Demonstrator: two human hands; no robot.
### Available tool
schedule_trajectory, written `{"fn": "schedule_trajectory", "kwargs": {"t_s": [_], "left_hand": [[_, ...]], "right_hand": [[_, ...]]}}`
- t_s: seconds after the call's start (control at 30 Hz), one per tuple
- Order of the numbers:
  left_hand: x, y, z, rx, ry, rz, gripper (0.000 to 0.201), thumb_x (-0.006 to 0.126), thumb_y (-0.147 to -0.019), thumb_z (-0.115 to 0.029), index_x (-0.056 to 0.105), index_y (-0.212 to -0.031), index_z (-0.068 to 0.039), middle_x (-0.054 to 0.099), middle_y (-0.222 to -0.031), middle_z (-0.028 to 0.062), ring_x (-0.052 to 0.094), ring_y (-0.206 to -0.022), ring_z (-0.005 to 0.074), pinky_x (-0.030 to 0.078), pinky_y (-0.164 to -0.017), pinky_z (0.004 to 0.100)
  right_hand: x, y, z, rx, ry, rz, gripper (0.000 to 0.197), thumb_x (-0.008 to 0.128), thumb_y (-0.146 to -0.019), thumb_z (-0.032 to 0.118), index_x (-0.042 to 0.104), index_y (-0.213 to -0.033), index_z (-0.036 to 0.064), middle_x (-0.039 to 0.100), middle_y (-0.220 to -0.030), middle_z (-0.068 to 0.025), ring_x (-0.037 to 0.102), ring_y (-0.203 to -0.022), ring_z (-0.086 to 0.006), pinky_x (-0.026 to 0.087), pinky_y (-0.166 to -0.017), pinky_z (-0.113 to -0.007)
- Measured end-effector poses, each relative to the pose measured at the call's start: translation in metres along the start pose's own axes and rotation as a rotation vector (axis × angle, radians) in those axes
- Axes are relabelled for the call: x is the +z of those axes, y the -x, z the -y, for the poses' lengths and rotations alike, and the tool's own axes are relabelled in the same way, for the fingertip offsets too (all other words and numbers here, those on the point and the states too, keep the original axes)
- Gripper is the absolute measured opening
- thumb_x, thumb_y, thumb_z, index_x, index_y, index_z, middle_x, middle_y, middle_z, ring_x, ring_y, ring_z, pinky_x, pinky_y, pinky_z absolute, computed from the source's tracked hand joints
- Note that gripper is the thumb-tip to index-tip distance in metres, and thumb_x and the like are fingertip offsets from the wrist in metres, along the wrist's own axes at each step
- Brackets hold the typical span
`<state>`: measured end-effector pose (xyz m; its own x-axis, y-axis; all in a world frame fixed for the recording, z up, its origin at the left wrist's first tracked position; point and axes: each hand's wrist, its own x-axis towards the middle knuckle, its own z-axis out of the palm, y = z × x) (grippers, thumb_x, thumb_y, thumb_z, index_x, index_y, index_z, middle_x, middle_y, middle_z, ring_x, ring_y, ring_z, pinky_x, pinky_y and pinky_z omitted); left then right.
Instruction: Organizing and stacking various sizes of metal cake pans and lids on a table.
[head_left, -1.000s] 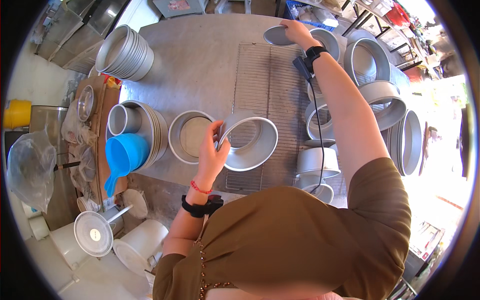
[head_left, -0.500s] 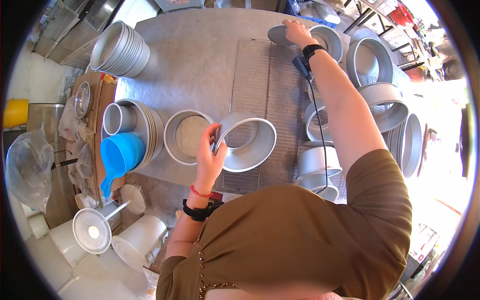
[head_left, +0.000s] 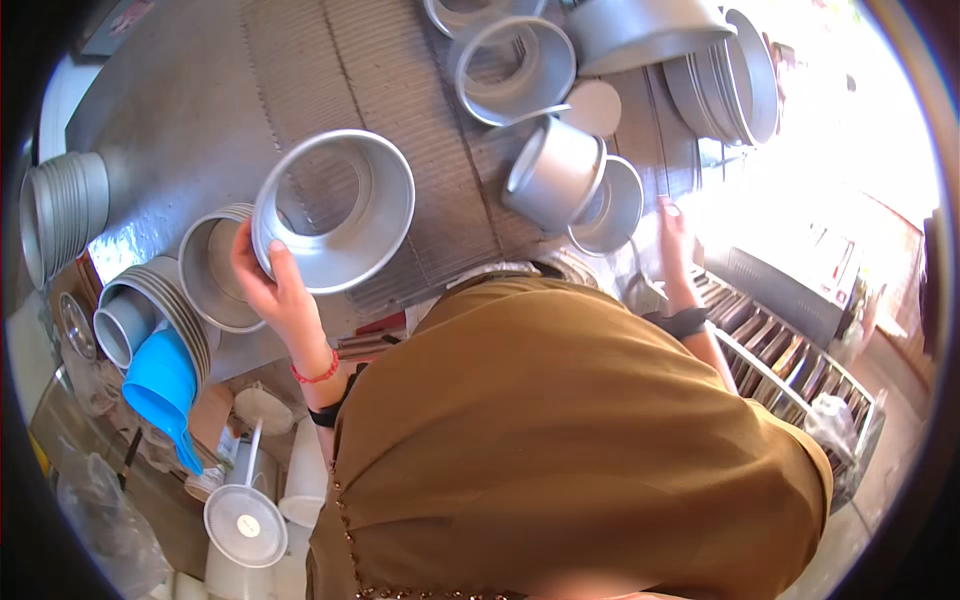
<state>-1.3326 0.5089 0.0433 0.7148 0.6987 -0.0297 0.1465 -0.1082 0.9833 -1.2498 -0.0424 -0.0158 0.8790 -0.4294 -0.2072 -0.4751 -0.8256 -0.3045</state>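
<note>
My left hand (head_left: 275,285) grips the rim of a bottomless round cake tin (head_left: 375,240), thumb inside the wall. Through its open middle the ribbed table surface shows. Behind that hand, another round tin (head_left: 212,285) stands at the table's edge. My right hand (head_left: 677,240) is at the right, beside the table edge, fingers stretched out, with nothing visible in it. Nearest to it lies a small tin (head_left: 620,215), tipped against another small tin (head_left: 555,175). A pale round disc (head_left: 593,108) rests just beyond them.
More tins (head_left: 515,70) and a nested stack (head_left: 715,90) fill the far right. At left stand a tall tin stack (head_left: 65,215) and nested tins with a blue scoop (head_left: 165,375) inside. A slatted metal rack (head_left: 780,360) is at my right, white containers (head_left: 245,525) lower left.
My right hand has come back from the table's far side and let go of the grey disc there. My left hand still holds the bottomless tin. The view has swung right.
</note>
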Motion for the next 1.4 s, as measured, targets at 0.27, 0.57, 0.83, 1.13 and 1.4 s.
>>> {"fn": "schedule_trajectory", "kwargs": {"t_s": [0.27, 0.57, 0.83, 1.13, 1.4], "left_hand": [[0.050, 0.018, -0.039, 0.117, -0.125, 0.125, 0.036, 0.054, -0.093, -0.011, 0.047, -0.125, 0.003, 0.056, -0.119, 0.0127, 0.055, -0.106, 0.0182, 0.041, -0.095, 0.0298], [0.064, 0.001, 0.001, 0.230, -0.324, 0.027, 0.039, 0.055, -0.093, -0.019, 0.051, -0.126, 0.001, 0.059, -0.084, 0.0036, 0.052, -0.070, 0.0088, 0.046, -0.063, 0.0259], [0.114, -0.101, -0.038, 0.206, -0.432, 0.035, 0.039, 0.048, -0.096, -0.026, 0.053, -0.127, -0.003, 0.066, -0.094, 0.0188, 0.065, -0.088, 0.0287, 0.049, -0.078, 0.0375], [0.186, -0.236, 0.009, 0.026, 0.013, -0.086, 0.039, 0.049, -0.084, -0.006, 0.056, -0.123, -0.004, 0.066, -0.103, 0.0167, 0.064, -0.093, 0.0259, 0.048, -0.081, 0.0377], [0.222, -0.286, 0.047, -0.095, 0.003, -0.103, 0.036, 0.050, -0.082, -0.007, 0.058, -0.117, -0.002, 0.065, -0.100, 0.0206, 0.064, -0.093, 0.0314, 0.048, -0.081, 0.0406]], "right_hand": [[0.013, 0.035, 0.040, 0.395, -0.592, 0.491, 0.045, 0.063, -0.086, 0.021, 0.048, -0.123, 0.0002, 0.063, -0.103, -0.0163, 0.068, -0.081, -0.0242, 0.061, -0.059, -0.036], [0.022, -0.017, 0.024, 0.177, -0.640, 0.448, 0.034, 0.062, -0.085, 0.023, 0.060, -0.111, 0.0007, 0.066, -0.095, -0.0095, 0.067, -0.077, -0.0201, 0.057, -0.054, -0.031], [0.015, 0.001, 0.034, 0.168, -0.697, 0.559, 0.043, 0.059, -0.091, 0.038, 0.054, -0.116, 0.0035, 0.063, -0.102, -0.0111, 0.068, -0.076, -0.0212, 0.058, -0.055, -0.032], [-0.012, 0.074, 0.022, 0.260, -0.761, 0.697, 0.051, 0.058, -0.091, 0.047, 0.054, -0.115, 0.0019, 0.065, -0.100, -0.0171, 0.066, -0.084, -0.0249, 0.055, -0.070, -0.037], [0.020, 0.162, -0.012, 0.337, -0.613, 0.675, 0.034, 0.059, -0.092, 0.029, 0.060, -0.110, -0.0007, 0.065, -0.082, -0.0100, 0.060, -0.070, -0.0157, 0.049, -0.061, -0.031]]}}
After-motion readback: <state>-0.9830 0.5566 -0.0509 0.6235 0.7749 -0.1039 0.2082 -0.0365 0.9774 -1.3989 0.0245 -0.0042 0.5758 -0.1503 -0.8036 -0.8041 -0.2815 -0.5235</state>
